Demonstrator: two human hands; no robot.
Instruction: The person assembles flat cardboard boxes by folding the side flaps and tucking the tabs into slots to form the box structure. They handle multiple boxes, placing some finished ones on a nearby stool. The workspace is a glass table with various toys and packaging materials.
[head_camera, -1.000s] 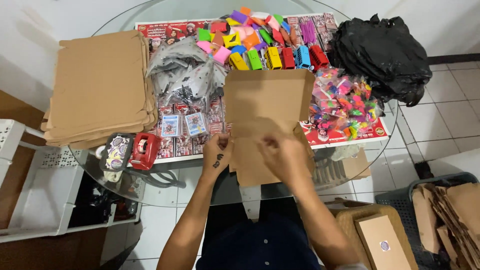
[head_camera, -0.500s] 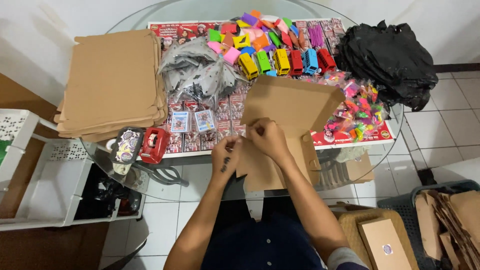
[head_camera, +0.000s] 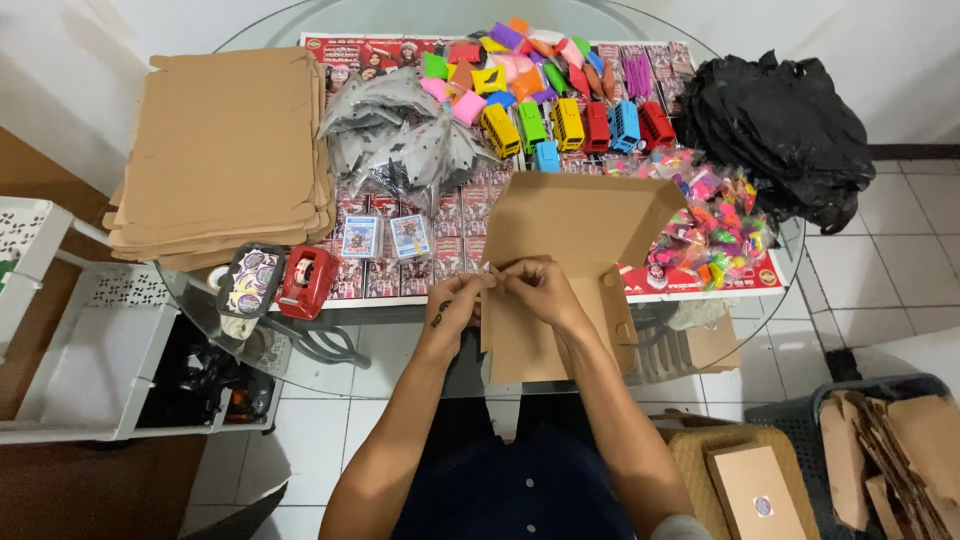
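Pinching cardboard box (head_camera: 570, 240) flap edge: left hand (head_camera: 455, 305) and right hand (head_camera: 540, 290), fingers closed, touching.

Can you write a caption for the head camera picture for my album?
Both hands, left hand and right hand, fold a flat cardboard box over a glass table crowded with toy buses.

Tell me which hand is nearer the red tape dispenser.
Left. The left hand grips the cardboard box just right of the red tape dispenser; the right hand is farther off, beyond the left.
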